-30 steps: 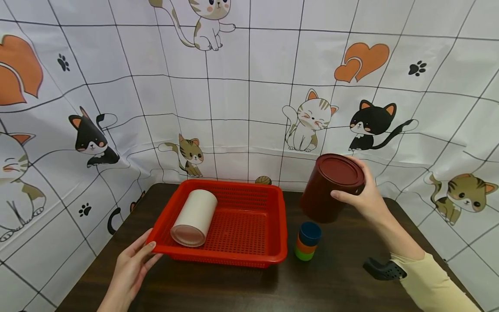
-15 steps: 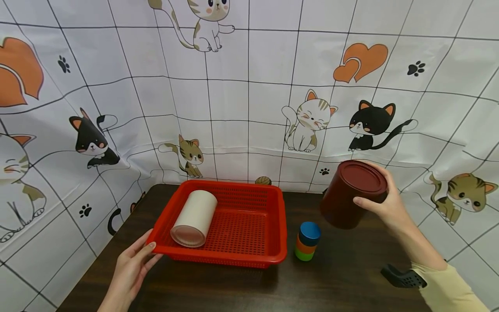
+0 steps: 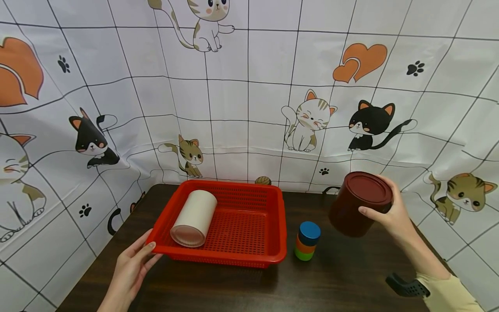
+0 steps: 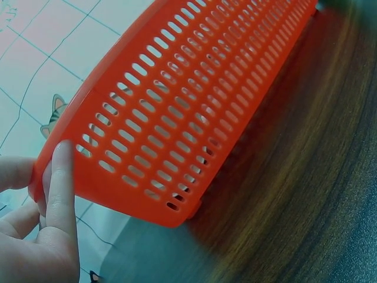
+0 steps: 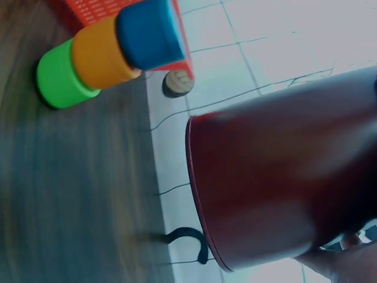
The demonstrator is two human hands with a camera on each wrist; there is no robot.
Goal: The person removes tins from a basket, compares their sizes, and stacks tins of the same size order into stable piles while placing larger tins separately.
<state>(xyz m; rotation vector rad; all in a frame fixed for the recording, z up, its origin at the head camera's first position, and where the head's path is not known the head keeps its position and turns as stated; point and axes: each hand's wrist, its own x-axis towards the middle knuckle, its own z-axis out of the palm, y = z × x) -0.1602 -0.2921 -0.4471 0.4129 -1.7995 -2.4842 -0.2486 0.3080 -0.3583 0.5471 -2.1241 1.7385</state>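
Note:
My left hand pinches the front left corner of a red plastic basket, thumb on the rim; the left wrist view has the slotted basket wall close up. A white canister lies on its side in the basket's left part. To the right, my right hand grips a dark red canister from its right side, thumb in front and most fingers hidden behind. The canister leans slightly, and in the right wrist view its lower edge hangs above the table.
Between basket and dark red canister stands a small stack of blue, orange and green cups. All this is on a dark wooden table. A white sheet with cat drawings closes off the back and sides.
My right hand has carried the dark red canister to the right, away from the basket and cups, and lowered it. The left hand and basket stay where they were.

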